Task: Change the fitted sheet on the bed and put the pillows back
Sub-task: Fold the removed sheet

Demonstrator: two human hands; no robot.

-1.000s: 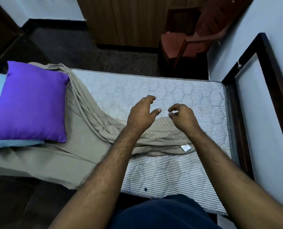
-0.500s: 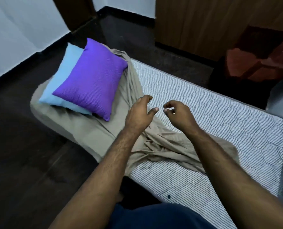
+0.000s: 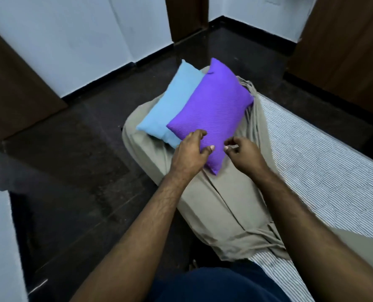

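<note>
A purple pillow [image 3: 211,114] lies half on top of a light blue pillow [image 3: 170,110] at the far end of the bed. Both rest on a beige fitted sheet [image 3: 224,203] that is pulled back and bunched over that end. The striped bare mattress [image 3: 323,171] shows to the right. My left hand [image 3: 189,153] hovers at the purple pillow's near edge, fingers loosely bent, thumb out, gripping nothing. My right hand [image 3: 244,155] hangs just right of the pillow's near corner with fingers loosely curled and nothing in them.
Dark polished floor [image 3: 83,171] surrounds the bed on the left and far side. A brown door [image 3: 13,88] stands at the left, a wooden panel [image 3: 344,51] at the back right, white walls between.
The view has swung left toward the pillow end. Both hands have moved from above the bunched sheet to the purple pillow's near edge, still holding nothing.
</note>
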